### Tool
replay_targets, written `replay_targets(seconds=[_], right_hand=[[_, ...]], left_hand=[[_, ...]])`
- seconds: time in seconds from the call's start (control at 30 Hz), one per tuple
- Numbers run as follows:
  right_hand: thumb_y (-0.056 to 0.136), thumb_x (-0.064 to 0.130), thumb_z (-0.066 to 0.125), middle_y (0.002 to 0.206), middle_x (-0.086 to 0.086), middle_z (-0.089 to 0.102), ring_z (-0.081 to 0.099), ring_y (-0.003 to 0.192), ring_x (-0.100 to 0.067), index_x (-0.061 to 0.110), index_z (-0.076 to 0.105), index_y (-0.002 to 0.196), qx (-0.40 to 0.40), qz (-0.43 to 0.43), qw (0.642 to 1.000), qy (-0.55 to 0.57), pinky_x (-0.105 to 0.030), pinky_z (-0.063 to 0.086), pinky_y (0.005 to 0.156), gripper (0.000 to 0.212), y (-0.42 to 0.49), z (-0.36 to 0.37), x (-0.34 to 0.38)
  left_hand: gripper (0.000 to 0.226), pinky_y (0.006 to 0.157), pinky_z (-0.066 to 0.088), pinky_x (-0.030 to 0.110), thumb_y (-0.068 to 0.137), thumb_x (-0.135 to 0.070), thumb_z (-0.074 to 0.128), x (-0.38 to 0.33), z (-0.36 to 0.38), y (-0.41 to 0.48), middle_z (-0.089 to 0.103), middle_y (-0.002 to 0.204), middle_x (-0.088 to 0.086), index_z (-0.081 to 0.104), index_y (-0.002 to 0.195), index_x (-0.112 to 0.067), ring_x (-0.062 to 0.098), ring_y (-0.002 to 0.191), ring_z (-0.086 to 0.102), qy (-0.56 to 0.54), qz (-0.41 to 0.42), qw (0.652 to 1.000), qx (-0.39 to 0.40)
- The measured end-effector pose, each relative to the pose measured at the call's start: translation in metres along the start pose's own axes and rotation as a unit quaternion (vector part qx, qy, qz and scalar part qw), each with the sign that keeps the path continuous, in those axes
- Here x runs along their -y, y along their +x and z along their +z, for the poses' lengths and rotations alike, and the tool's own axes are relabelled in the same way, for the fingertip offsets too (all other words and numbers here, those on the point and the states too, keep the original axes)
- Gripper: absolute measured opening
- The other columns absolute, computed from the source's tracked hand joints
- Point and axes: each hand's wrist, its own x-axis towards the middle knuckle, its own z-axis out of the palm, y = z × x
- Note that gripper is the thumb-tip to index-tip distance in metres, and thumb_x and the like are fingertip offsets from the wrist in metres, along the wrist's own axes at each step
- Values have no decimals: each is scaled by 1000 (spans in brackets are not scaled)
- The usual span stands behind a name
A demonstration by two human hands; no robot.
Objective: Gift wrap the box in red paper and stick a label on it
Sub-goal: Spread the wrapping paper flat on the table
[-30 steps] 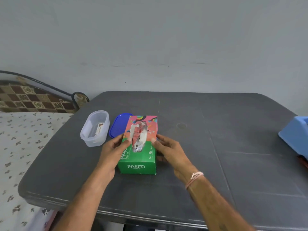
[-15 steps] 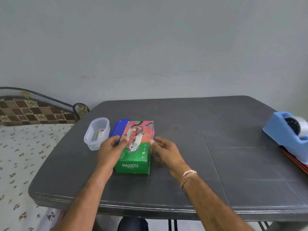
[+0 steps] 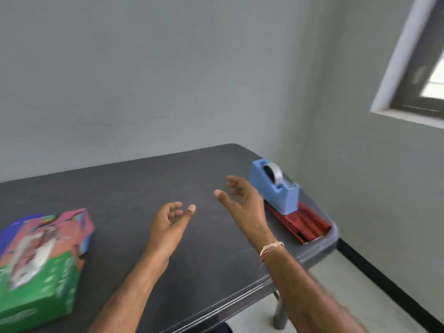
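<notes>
Head view: the green-and-pink cardboard tissue box (image 3: pixel 40 267) is seen at the lower left on the dark grey plastic table (image 3: pixel 144 183), kinda blurred. The left hand (image 3: pixel 168 224) and right hand (image 3: pixel 242 200) are held mid-frame, fingers loose, nothing gripped. Folded shiny red wrapping paper (image 3: pixel 305 224) is pinned under the blue plastic tape dispenser (image 3: pixel 276 188) at centre right.
</notes>
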Motion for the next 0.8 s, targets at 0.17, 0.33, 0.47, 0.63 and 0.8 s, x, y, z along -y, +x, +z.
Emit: replay_targets(seconds=[0.17,0.33,0.47,0.63,0.8], right_hand=[[76,36,87,129,-1,56,49,120,-22,21,58,136,-163,17,974,-154,-35,44,100,69,32,-91,-44],[71,45,89,124,-3,58,56,113,-22,16,54,131,-84,109,972,-191,-39,49,96,75,51,-132,-88],[66,50,88,88,8,69,65,79,-13,23,61,93,-69,125,967,-212,-44,59,75,47,59,-133,-114],[61,54,82,73,6,69,67,68,-15,22,65,79,-73,115,967,-214,-45,59,65,41,71,-138,-124],[61,56,81,77,4,73,70,74,-18,19,71,82,-68,117,971,-199,-43,61,70,43,86,-154,-119]], left_hand=[[43,69,48,16,88,-42,77,1,100,20,69,111,4,63,119,-17,10,89,66,21,-20,997,71],[55,98,52,42,72,-75,68,4,172,39,69,96,-15,62,108,-33,9,92,68,124,-26,989,78],[66,107,40,44,65,-88,51,6,206,49,69,99,-20,59,105,-37,13,104,66,208,-35,974,84],[51,97,31,45,83,-79,54,-4,224,54,70,110,-13,66,107,-35,19,120,54,362,-30,929,62],[51,91,29,44,76,-79,63,-5,235,60,68,113,-9,65,103,-36,20,118,51,411,-47,909,53]])
